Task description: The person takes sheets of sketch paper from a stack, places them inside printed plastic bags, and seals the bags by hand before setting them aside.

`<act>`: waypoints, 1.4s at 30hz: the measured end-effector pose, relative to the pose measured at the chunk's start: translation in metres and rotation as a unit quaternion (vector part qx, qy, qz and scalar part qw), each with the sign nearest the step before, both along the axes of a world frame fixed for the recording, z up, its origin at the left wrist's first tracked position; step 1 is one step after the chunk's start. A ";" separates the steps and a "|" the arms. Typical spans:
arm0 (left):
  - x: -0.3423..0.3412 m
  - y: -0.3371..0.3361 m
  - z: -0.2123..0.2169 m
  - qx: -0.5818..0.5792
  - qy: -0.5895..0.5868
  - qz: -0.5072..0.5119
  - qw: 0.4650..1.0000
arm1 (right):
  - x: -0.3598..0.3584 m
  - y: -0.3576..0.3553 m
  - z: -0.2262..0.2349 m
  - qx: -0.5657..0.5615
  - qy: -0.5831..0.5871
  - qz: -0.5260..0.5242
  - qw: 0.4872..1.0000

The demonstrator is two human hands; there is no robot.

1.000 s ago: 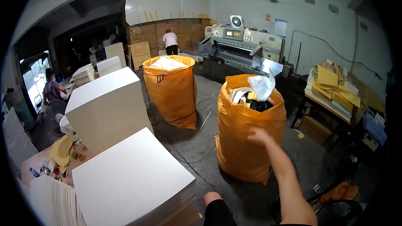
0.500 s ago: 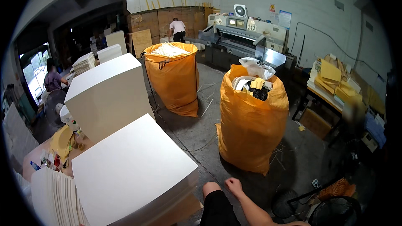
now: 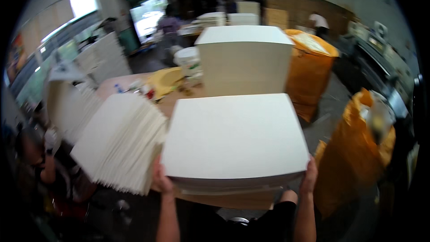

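Observation:
Straight in front of me stands a thick stack of white paper sheets (image 3: 235,136), squared up at the table's near edge. My left hand (image 3: 162,177) lies against its near left corner, with the fingers along the side. At the opposite near corner, my right hand (image 3: 309,177) grips in the same way, so the stack sits between both palms. Motion blurs the picture, and the fingertips are partly hidden by the paper's sides. Left of the stack, a fanned pile of white sheets (image 3: 123,141) leans beside my left hand.
A taller white paper stack (image 3: 245,60) stands behind. Scraps and a yellow sheet (image 3: 165,80) lie near a white bucket (image 3: 188,60). Orange sacks (image 3: 309,80) stand on the floor at the right. A co-worker (image 3: 38,157) is at the lower left; others work farther back.
My view has swung left, so the stack is now centred. My right hand has moved from beside my knee onto the stack; my left hand has come into view on its left side.

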State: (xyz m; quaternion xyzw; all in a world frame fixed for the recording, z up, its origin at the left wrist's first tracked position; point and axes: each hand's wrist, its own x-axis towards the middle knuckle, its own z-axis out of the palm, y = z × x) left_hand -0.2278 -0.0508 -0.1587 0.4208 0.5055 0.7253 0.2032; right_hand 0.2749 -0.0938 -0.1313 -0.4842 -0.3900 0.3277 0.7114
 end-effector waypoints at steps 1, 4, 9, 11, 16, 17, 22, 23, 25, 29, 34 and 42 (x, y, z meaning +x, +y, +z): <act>-0.002 0.001 -0.004 -0.004 0.012 0.012 1.000 | 0.006 0.004 -0.020 0.000 -0.026 -0.019 0.999; -0.001 -0.013 0.014 -0.037 -0.004 -0.017 0.999 | 0.010 0.005 -0.040 0.000 -0.077 -0.048 0.996; -0.055 -0.037 0.053 0.018 -0.107 -0.025 0.994 | -0.007 0.005 -0.014 -0.013 -0.061 -0.057 0.996; -0.087 -0.051 0.084 0.073 -0.122 0.006 0.990 | -0.005 0.008 -0.027 -0.008 -0.056 -0.065 0.996; -0.094 -0.072 0.181 0.171 -0.316 -0.151 0.921 | -0.006 0.005 -0.025 -0.003 -0.043 -0.087 0.995; -0.095 -0.072 0.185 0.156 -0.326 -0.202 0.910 | -0.006 0.006 -0.026 0.006 -0.053 -0.082 0.995; -0.079 -0.010 0.226 0.120 -0.346 -0.209 0.907 | 0.001 -0.003 -0.023 -0.009 -0.076 -0.065 0.995; -0.107 0.015 0.231 0.136 -0.319 -0.200 0.917 | 0.006 0.001 -0.030 0.000 -0.082 -0.065 0.995; -0.141 0.056 0.242 0.102 -0.236 0.011 0.966 | -0.004 0.006 -0.022 0.001 -0.054 -0.036 0.998; -0.172 0.093 0.244 -0.071 -0.177 0.169 0.967 | -0.013 0.008 -0.019 0.001 -0.056 -0.041 0.998; -0.030 0.052 0.235 -0.143 0.009 -0.117 0.983 | 0.021 -0.006 -0.033 -0.059 -0.115 -0.115 0.985; -0.012 -0.080 0.144 -0.021 -0.260 -0.317 0.912 | -0.082 -0.061 0.123 0.158 -0.483 0.001 0.861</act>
